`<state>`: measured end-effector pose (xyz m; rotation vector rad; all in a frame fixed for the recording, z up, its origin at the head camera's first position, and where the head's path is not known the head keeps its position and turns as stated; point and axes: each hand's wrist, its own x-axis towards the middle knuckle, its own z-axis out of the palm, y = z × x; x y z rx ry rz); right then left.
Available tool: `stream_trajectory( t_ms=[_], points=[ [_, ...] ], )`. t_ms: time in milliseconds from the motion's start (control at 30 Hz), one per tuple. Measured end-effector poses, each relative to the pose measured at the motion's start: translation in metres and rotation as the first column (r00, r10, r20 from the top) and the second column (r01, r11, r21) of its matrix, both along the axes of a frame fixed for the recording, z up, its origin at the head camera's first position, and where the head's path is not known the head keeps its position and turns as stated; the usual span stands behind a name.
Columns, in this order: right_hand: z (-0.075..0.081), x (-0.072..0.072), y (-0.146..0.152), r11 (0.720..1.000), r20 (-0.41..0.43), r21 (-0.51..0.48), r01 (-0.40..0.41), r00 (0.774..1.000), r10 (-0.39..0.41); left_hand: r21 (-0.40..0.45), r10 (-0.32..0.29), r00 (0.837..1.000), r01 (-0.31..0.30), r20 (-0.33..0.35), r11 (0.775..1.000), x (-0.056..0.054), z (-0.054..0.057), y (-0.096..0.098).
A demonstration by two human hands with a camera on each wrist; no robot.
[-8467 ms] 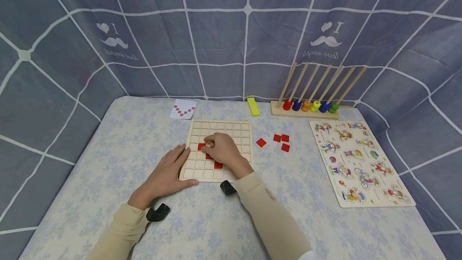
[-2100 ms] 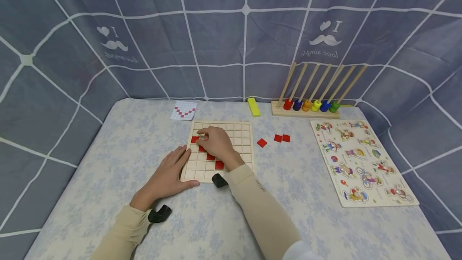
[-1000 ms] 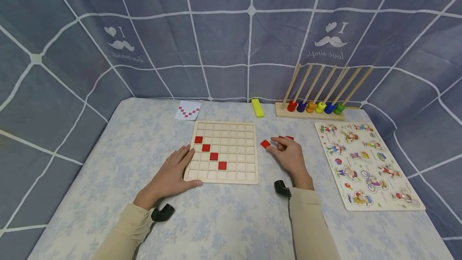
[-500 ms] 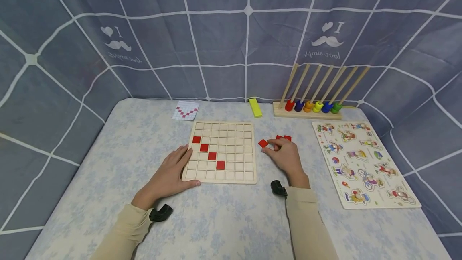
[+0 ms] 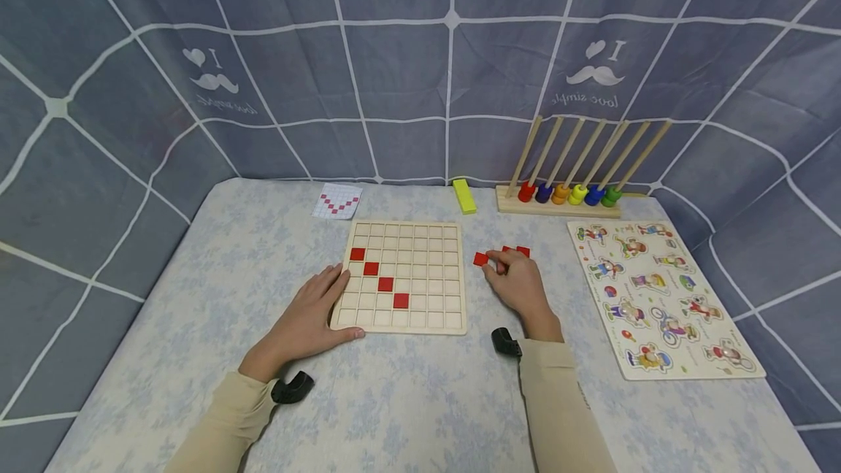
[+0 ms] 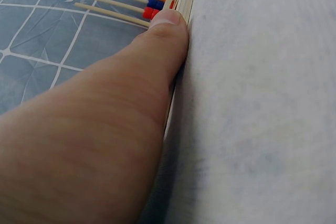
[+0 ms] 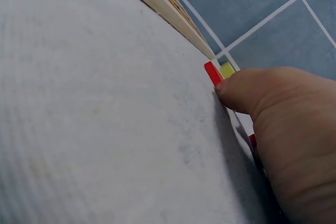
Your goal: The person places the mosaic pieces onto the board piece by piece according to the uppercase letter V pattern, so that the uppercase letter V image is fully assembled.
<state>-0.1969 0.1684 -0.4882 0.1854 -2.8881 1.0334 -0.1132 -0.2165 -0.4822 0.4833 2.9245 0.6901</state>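
Note:
My left hand [image 5: 305, 323] rests at the left edge of a wooden grid board [image 5: 458, 239], fingers straight and the thumb along its front edge. Several red square tiles sit in the board's cells in a diagonal, from one at the upper left [image 5: 357, 254] down to one near the front [image 5: 401, 301]. To the right of the board, my right hand [image 5: 520, 285] pinches a loose red square tile [image 5: 480, 259] between thumb and fingertips. The right wrist view shows that tile [image 7: 212, 73] tilted at the thumb tip. Two more red tiles [image 5: 523, 251] lie partly hidden behind this hand.
A paper card [image 5: 337, 201] with a pink V pattern lies behind the board. Next to it, further right, are a yellow block [image 5: 464, 196] and a peg stand [image 5: 558, 207] with coloured beads. A picture puzzle board [image 5: 663, 301] lies at the right.
One more red tile now sits on the board, at the upper left. My right hand has moved from the board to the loose tiles and turned one in its pinch. The left hand stays put.

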Motion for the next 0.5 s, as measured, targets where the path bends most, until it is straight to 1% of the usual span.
stream_trajectory(
  t_ms=[200, 367, 500],
  points=[
    [0.0024, -0.0012, 0.0019, 0.999, 0.030, 0.021, -0.024, 0.999, 0.024, -0.002, 0.000, 1.000, 0.000, -0.001, 1.000, -0.0003, 0.0008, 0.0002],
    [0.0037, -0.0018, 0.0019, 0.999, 0.060, 0.043, -0.020, 0.998, 0.018, -0.003, 0.000, 1.000, 0.000, -0.003, 1.000, -0.0004, 0.0005, 0.0002],
    [0.0029, -0.0028, 0.0021, 0.998, 0.063, 0.057, -0.018, 0.998, 0.014, 0.000, -0.001, 1.000, 0.001, 0.001, 1.000, -0.0009, 0.0004, 0.0006]
  ],
)
